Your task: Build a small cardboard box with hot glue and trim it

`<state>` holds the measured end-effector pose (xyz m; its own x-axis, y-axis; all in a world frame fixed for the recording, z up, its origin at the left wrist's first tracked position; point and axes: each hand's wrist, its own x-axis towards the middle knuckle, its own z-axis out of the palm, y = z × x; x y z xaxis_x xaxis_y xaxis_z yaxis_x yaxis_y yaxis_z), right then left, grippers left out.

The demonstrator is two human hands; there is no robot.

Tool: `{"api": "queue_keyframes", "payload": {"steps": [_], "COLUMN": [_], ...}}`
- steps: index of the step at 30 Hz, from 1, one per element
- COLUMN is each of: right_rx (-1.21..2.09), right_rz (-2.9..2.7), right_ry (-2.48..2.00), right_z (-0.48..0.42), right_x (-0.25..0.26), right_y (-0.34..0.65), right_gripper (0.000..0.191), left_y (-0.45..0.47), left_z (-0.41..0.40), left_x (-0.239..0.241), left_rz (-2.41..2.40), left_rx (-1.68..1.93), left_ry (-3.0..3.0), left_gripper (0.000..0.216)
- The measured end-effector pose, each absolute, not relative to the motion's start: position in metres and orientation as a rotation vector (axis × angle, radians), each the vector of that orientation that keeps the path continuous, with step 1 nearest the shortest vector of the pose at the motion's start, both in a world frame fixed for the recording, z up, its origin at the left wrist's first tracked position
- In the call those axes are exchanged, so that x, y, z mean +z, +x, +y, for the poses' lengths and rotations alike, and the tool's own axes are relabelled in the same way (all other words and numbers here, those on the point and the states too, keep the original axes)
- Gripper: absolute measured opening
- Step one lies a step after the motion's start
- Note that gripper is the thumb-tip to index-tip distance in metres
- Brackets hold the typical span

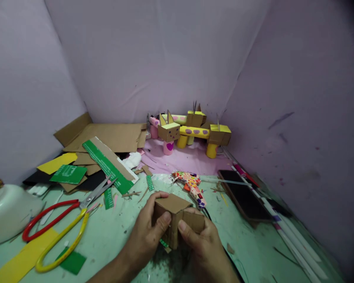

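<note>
1. The cardboard box is low in the middle of the view, held just above the green counter. One corner edge is turned toward you.
2. Your left hand has its grip closed on the box's left face, with the thumb pressed on the near side and the fingers wrapped over the far side.
3. Your right hand has its grip closed on the right face, with the thumb flat against the cardboard near the corner edge.
4. Just behind the box lies a patterned glue gun. A black cord runs past your right hand.
5. To your left lie scissors with one red and one yellow handle, blades pointing away from you. A yellow paper strip and a green scrap lie beside the handles.
6. A white container stands at the far left edge.
7. Behind the scissors, flat cardboard sheets are piled up, with a long green strip lying across them and a green card nearby.
8. To your right, a dark flat tray lies near the wall, with white rods alongside it.
9. In the back corner, cardboard animals with yellow and pink tube legs stand on a pink sheet.
</note>
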<state>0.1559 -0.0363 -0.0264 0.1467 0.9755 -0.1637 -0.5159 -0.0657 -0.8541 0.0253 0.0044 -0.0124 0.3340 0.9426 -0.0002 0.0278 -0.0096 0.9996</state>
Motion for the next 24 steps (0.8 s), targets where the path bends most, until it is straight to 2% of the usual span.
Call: {"api": "queue_keyframes", "payload": {"steps": [6,11,16,24], "right_rx": [1.341,1.228,1.052,1.025], "right_rz": [-0.757,-0.842,-0.872,-0.943], "right_ry": [-1.044,-1.198,-1.378,-1.414], "right_z": [-0.028,-0.027,-0.030,-0.030], "right_x": [-0.025,-0.004,0.009,0.006], "right_y": [0.157,0.159,0.157,0.154], "right_gripper": [0.028,0.014,0.011,0.008], "left_y": [0.029,0.028,0.031,0.030], "left_z": [0.002,0.002,0.001,0.000], "left_x": [-0.016,-0.015,-0.012,-0.014], "left_rz": [1.016,1.007,1.023,1.014], "left_rx": [1.042,1.027,1.059,1.067], "left_ry": [1.397,1.382,1.319,1.294], "left_gripper": [0.050,0.051,0.050,0.053]}}
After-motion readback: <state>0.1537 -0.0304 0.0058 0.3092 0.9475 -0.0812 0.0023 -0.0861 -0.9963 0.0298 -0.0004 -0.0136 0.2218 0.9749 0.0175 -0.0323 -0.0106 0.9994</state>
